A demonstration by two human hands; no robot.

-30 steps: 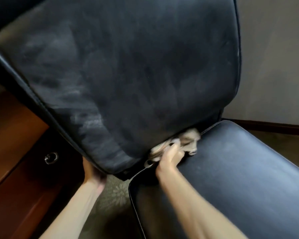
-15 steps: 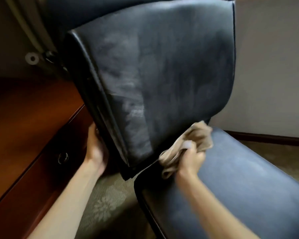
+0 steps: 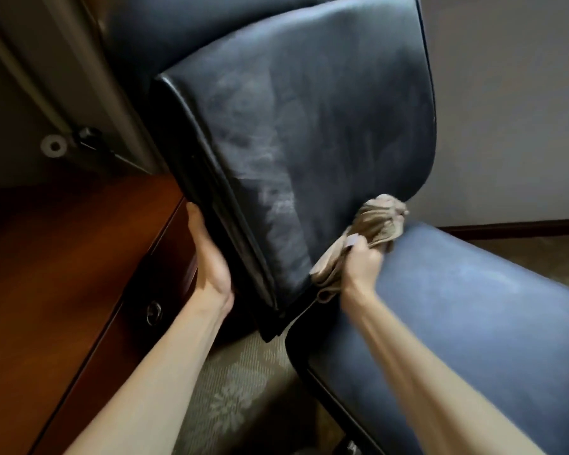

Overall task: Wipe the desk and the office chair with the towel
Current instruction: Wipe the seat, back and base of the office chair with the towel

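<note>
Beside the bench [image 3: 63, 257] our right hand [image 3: 363, 262] grips the towel [image 3: 378, 221], left hand [image 3: 211, 261] the backrest [image 3: 326, 126]. Pushing hard could swivel it.

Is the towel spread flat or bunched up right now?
Bunched up. The towel is a crumpled wad gripped by the right hand, wedged where the backrest meets the seat.
</note>
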